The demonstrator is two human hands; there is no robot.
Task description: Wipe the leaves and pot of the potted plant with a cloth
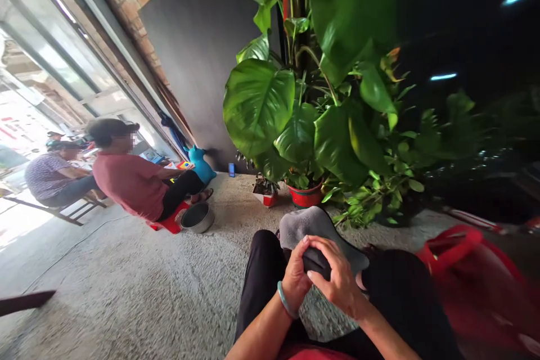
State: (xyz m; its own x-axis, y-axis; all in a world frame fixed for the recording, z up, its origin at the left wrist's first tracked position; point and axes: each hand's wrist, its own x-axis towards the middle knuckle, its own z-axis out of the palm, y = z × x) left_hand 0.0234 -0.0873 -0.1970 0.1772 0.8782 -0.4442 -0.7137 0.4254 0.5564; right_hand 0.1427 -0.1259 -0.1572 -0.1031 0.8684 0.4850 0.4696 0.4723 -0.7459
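A soft grey fabric piece [307,224] with a fuzzy face and a darker edge lies over my lap, its exact kind unclear. My left hand [297,274], with a pale green bangle [286,300] at the wrist, is closed around its near side. From the right, my right hand [338,277] curls over the same piece, thumb and fingers bent around a dark fold between the hands. Both hands meet at the fingertips. Part of the piece is hidden behind my fingers and palms.
Large-leaved potted plants [304,196] stand in front of me. On my right is a red bag [472,275]. To the left, a person in a pink shirt [130,183] sits on a red stool beside a metal pot [197,218]; another person [53,174] sits behind.
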